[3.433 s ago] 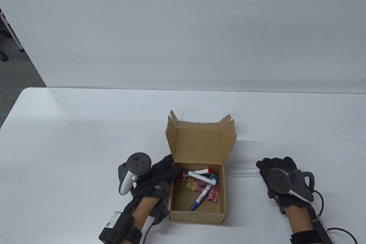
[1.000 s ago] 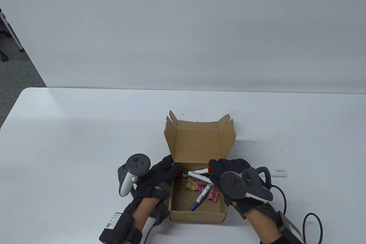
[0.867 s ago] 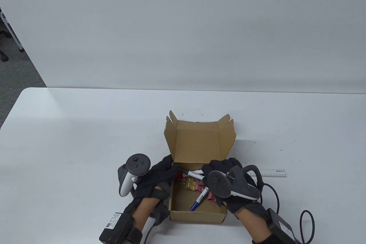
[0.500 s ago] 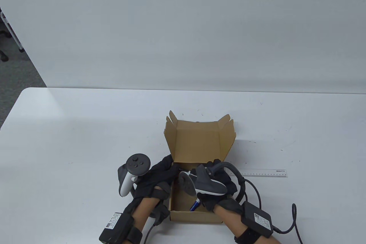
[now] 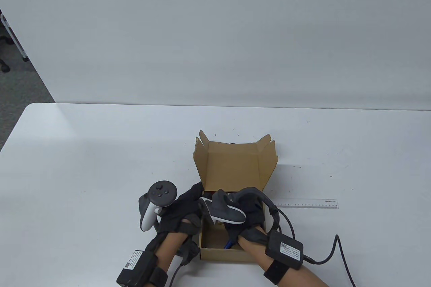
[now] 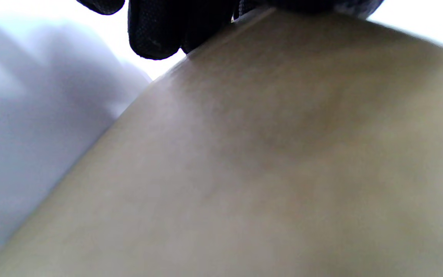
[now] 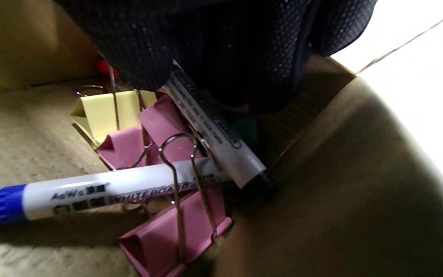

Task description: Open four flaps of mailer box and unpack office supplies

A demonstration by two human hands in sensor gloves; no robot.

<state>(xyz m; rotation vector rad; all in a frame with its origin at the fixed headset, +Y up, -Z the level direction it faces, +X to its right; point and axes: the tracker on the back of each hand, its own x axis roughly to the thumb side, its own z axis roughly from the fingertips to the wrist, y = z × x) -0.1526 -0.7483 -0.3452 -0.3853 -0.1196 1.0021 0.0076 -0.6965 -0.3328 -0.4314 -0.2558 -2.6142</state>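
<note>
Mailer box (image 5: 235,172), brown corrugated card, near edge of the white table (image 5: 101,139), centre; lid and side flaps stand open at 12 o'clock, tray toward the viewer. Change noted: a few seconds back the right hand (image 5: 251,214) lay flat on the table at 3 o'clock of the box; it has since crossed over the right wall and dipped into the tray, wrist rolled so the tracker faces left. This uncovers a clear ruler (image 5: 306,203) on the table at 3 o'clock, well apart from the box, presumably already unpacked. Judged meaning: flaps done, unpacking under way, second item being taken. Right hand grip: in the right wrist view the fingers (image 7: 221,50) are curled down over the black-capped whiteboard marker (image 7: 214,134), apparently pinching its upper barrel; the exact contact is hidden by the glove. Left hand (image 5: 185,209): unchanged, at 9 o'clock of the tray, fingers hooked over the left wall, steadying it. Contents remaining: blue-capped whiteboard marker (image 7: 102,194), lying across the floor of the tray; pink binder clips (image 7: 175,227), several, wire handles tangled over the markers; yellow binder clip (image 7: 102,111) behind them; a red cap, barely visible at the rear.
</note>
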